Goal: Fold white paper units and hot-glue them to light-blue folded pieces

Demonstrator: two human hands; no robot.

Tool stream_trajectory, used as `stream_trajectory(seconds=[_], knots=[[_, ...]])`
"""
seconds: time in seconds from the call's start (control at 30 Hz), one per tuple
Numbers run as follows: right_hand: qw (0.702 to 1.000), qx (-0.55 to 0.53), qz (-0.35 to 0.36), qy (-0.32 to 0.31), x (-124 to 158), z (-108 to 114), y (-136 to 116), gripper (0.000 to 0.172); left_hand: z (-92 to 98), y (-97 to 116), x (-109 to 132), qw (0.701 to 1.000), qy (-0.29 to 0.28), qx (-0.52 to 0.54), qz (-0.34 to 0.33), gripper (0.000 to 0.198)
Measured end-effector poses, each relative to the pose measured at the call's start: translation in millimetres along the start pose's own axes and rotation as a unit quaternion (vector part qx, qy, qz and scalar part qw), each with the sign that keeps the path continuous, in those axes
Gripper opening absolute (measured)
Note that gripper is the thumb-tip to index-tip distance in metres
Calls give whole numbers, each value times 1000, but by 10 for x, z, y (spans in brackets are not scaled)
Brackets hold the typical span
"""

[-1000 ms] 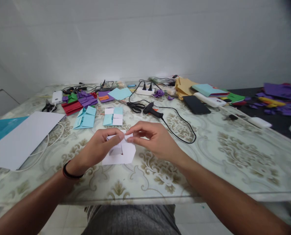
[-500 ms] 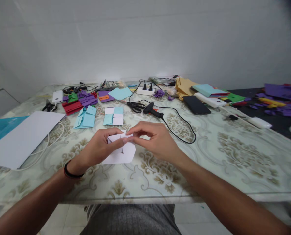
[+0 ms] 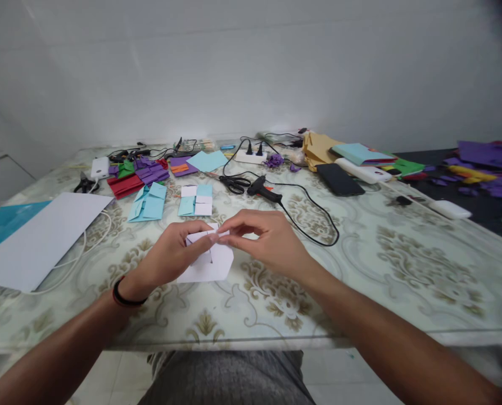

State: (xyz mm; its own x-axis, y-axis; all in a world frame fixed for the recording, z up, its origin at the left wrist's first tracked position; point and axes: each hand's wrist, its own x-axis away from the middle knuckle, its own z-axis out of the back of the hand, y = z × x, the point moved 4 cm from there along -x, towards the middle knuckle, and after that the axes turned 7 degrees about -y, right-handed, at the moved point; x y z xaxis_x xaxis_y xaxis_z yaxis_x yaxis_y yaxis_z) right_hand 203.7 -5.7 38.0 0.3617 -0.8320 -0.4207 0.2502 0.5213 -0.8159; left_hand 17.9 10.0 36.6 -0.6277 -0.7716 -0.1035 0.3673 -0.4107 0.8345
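A partly folded white paper lies on the patterned table in front of me. My left hand is closed over its left side, thumb and fingers pinching a raised flap. My right hand pinches the same flap from the right, fingertips meeting the left hand's at the paper's upper edge. Just behind the hands lie two folded light-blue pieces, one with white squares.
A large white sheet over a blue one lies at the left with a white cable. Behind are scissors, a black glue gun with its cord, a power strip, a phone, and stacks of coloured paper.
The hands have stayed almost in place; the pinched flap has been pressed down a little, closing the small gap in the white paper.
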Motion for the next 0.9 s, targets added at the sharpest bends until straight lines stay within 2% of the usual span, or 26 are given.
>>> stream_trajectory(seconds=[0.17,0.33,0.5,0.9], knots=[[1000,-7,-6,-2,6,-13,-9,4,2,26,-2,1000,7,-18,-9,29],[997,-53,-45,11,-4,-10,28,14,23,32,9,1000,10,-29,-1,30],[992,-86,-90,-22,-17,-4,73,17,14,36,19,999,5,-39,-9,30],[995,-74,-61,-37,3,-50,45,7,-40,14,29,998,-14,-69,2,31]])
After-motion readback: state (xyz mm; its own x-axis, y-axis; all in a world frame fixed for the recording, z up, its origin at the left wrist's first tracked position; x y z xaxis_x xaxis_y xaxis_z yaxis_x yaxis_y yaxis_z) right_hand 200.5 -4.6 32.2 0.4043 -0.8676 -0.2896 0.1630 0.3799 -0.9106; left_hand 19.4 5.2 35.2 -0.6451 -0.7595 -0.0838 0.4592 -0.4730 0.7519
